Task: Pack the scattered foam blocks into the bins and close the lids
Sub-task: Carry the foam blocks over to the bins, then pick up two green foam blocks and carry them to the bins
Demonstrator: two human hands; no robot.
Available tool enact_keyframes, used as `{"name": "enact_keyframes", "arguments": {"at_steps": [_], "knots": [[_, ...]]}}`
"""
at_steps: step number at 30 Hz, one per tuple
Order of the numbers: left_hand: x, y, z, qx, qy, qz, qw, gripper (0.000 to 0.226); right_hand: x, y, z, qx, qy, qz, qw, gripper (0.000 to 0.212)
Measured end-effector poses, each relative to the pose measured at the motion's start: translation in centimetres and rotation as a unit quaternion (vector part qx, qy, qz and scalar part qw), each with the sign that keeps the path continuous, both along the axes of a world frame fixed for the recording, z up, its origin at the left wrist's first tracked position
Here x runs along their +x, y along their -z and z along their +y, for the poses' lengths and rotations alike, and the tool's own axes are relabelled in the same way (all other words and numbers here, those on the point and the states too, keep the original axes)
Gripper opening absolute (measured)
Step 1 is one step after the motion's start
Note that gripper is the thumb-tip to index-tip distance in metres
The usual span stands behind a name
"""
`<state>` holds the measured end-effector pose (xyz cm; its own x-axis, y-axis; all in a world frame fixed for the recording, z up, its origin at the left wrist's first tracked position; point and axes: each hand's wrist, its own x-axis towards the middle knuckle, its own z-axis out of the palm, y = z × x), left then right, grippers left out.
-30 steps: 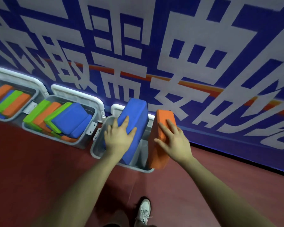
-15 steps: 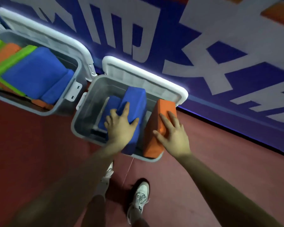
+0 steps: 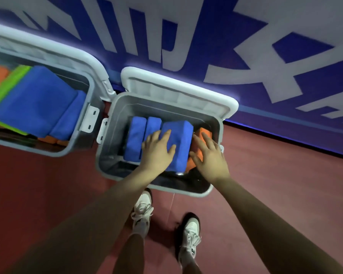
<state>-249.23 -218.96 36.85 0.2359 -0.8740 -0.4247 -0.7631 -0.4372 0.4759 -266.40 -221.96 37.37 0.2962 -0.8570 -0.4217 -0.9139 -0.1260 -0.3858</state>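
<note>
Since half a second ago, both blocks have been lowered from rim height down into the grey bin [image 3: 115, 107], and the camera has been brought closer above it. The left hand [image 3: 157, 150] is laid flat, fingers spread, on the large blue block [image 3: 179, 143], which is pressed rather than gripped; the block is tilted, its far end raised toward the open lid [image 3: 178, 89]. The right hand [image 3: 209, 155] is likewise spread wide and laid on the orange block [image 3: 203, 133], which is wedged just right of the blue one, touching it, against the bin's right wall. Most of the orange block is hidden under the palm, so its exact tilt cannot be told. Left of the left hand, two narrower blue blocks [image 3: 136, 139] are stood on edge side by side, touching each other and apparently the large blue block too. Further left of that hand, a second bin [image 3: 96, 89] is seen with its lid open, filled with blue, green and orange blocks. Both bins are set on the dark red floor [image 3: 275, 184] against a blue and white wall [image 3: 246, 46]. Below the hands, two white shoes [image 3: 142, 212] are seen on the floor.
</note>
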Motion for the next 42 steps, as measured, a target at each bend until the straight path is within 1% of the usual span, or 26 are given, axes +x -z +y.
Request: {"name": "enact_keyframes", "arguments": {"at_steps": [5,7,10,12,15,18,21,23,25,27,32,34,38,40,42], "knots": [[2.9,-6.5,0.5,-0.074,0.006,-0.025,0.997,0.052,2.0,-5.5,-1.2,-0.018,-0.028,-0.007,0.999,0.053],[4.0,-9.8,1.0,-0.106,0.008,-0.037,0.994,0.052,3.1,-8.5,-1.5,-0.032,-0.054,-0.009,0.998,0.052],[5.1,-15.0,2.1,-0.131,0.007,-0.081,0.988,0.05,4.6,-13.5,-1.5,-0.063,-0.105,-0.019,0.992,0.053],[5.5,-18.6,3.3,-0.157,-0.024,-0.103,0.982,0.049,5.0,-16.9,-1.1,-0.075,-0.132,-0.037,0.988,0.054],[5.3,-24.0,5.8,-0.169,-0.068,-0.116,0.976,0.049,5.2,-21.9,0.2,-0.092,-0.172,-0.063,0.979,0.054],[4.8,-29.0,8.7,-0.173,-0.104,-0.133,0.97,0.049,5.5,-26.7,1.7,-0.135,-0.22,-0.078,0.963,0.053],[3.9,-33.9,12.4,-0.171,-0.141,-0.155,0.963,0.063,6.1,-30.8,3.7,-0.17,-0.276,-0.104,0.94,0.051],[3.3,-36.6,15.3,-0.169,-0.17,-0.171,0.956,0.065,6.9,-33.2,5.5,-0.182,-0.311,-0.122,0.925,0.051],[3.1,-38.3,18.6,-0.158,-0.196,-0.2,0.947,0.056,7.9,-35.4,7.6,-0.189,-0.342,-0.135,0.911,0.05],[3.0,-39.7,22.1,-0.154,-0.233,-0.215,0.936,0.055,9.2,-37.1,9.9,-0.192,-0.376,-0.143,0.895,0.051],[3.3,-42.5,31.9,-0.161,-0.33,-0.238,0.899,0.078,13.5,-39.3,17.1,-0.178,-0.476,-0.16,0.846,0.052],[3.6,-43.2,36.4,-0.136,-0.367,-0.247,0.886,0.082,15.4,-40.0,21.0,-0.169,-0.51,-0.171,0.826,0.051],[4.2,-43.5,45.5,-0.091,-0.441,-0.256,0.855,0.065,19.2,-40.6,28.8,-0.168,-0.567,-0.193,0.783,0.049],[4.6,-43.3,50.6,-0.066,-0.466,-0.275,0.838,0.054,21.4,-40.6,33.6,-0.169,-0.606,-0.197,0.752,0.049],[5.1,-43.1,56.1,-0.047,-0.482,-0.293,0.824,0.051,23.3,-40.5,39.2,-0.161,-0.64,-0.193,0.726,0.05]]}}
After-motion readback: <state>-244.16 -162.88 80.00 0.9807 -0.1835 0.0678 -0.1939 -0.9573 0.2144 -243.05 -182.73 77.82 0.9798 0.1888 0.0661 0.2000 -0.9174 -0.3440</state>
